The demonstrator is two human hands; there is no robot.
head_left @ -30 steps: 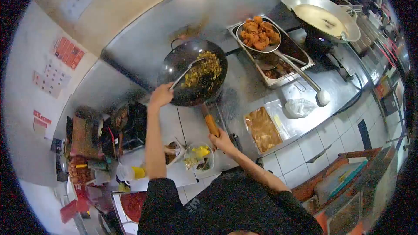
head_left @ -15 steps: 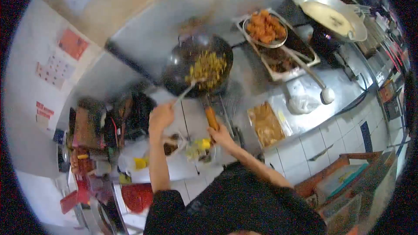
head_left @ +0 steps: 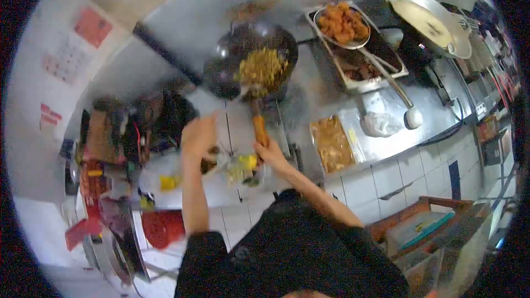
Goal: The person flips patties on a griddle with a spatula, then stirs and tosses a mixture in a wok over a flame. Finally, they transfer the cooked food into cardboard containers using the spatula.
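Note:
My right hand is wrapped round the wooden handle of a dark wok. Chopped yellow-green food lies in the wok, heaped toward its right side. My left hand is closed to the left of the handle, smeared by motion. It grips a long-handled metal stirring utensil, whose head lies at the wok's near edge; the shaft is blurred, and whether it is a spatula or a ladle cannot be made out. Below the hands are yellow-topped containers.
Right of the wok, a strainer of orange fried pieces rests over a metal tray. A large pan of pale liquid stands at the far right. A packet of brown food and a plastic bag lie on the counter. A red bin is lower left.
My left hand has drawn slightly left and back toward me, and the utensil's head has shifted to the wok's near edge. The wok's handle has swung slightly left with my right hand.

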